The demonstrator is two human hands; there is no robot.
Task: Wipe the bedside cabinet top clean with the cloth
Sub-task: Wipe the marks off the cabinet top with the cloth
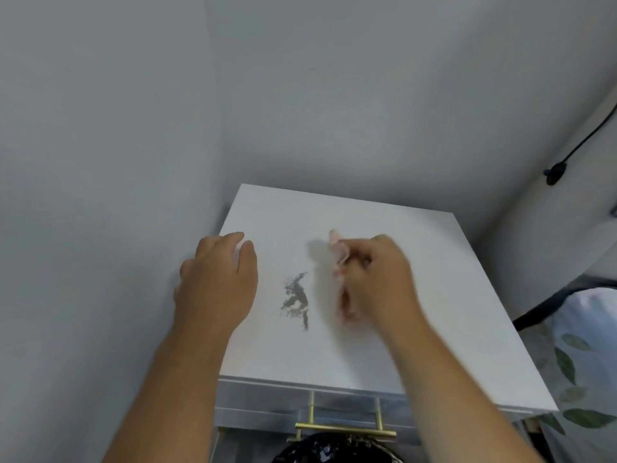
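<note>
The white bedside cabinet top (394, 345) fills the middle of the head view. A dark grey smear of dirt (297, 299) lies on it, between my hands. My right hand (377, 282) is closed around a small pinkish cloth (339, 253), blurred by motion, just right of the smear and low over the top. My left hand (217, 279) rests flat on the cabinet's left edge with its fingers apart, holding nothing.
Grey walls (133, 128) close in behind and to the left of the cabinet. A brass drawer handle (345, 429) sticks out below the front edge. A leaf-patterned fabric (577, 362) and a dark frame lie to the right; a black cable (567, 155) hangs on the right wall.
</note>
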